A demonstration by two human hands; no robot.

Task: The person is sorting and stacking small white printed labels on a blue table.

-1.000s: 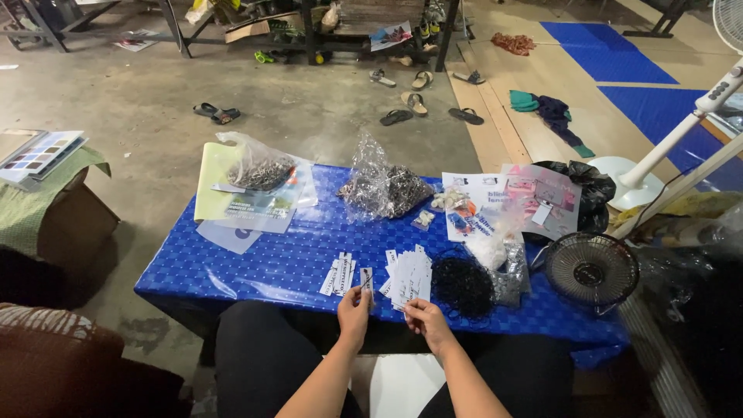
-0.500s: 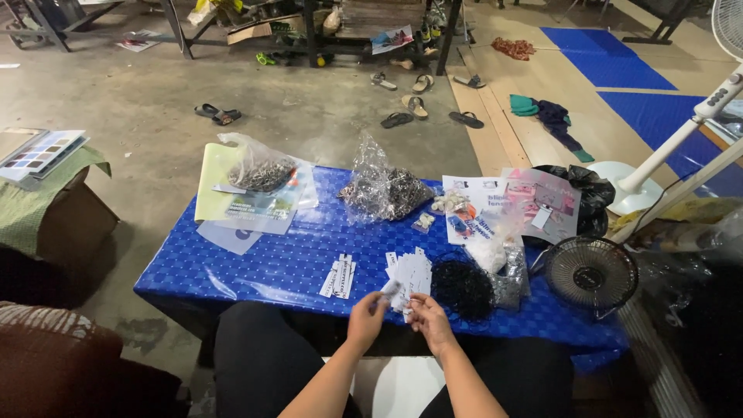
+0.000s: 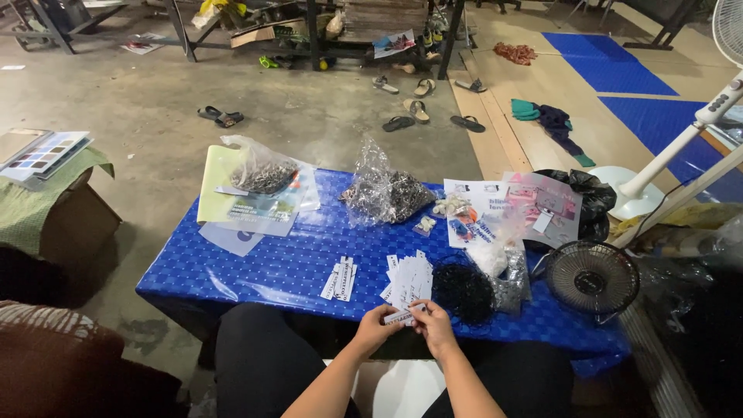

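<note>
My left hand (image 3: 381, 327) and my right hand (image 3: 432, 325) meet at the near edge of the blue table (image 3: 271, 267), both pinching one small white paper tag (image 3: 402, 316). Just beyond them lies a loose pile of white tags (image 3: 409, 279). A smaller stack of tags (image 3: 339, 279) sits to the left of that pile. A heap of black cords (image 3: 463, 290) lies right beside my right hand, next to a clear bag with white and dark contents (image 3: 503, 267).
Farther back on the table are two clear bags of dark small parts (image 3: 385, 193) (image 3: 259, 172), printed sheets (image 3: 511, 205) and a yellow-green folder (image 3: 232, 197). A small black fan (image 3: 591, 277) stands at the right end. Sandals lie on the concrete floor (image 3: 309, 116).
My left hand came back from the small stack toward my right hand. Both hands drew closer to the table edge and now hold one tag together.
</note>
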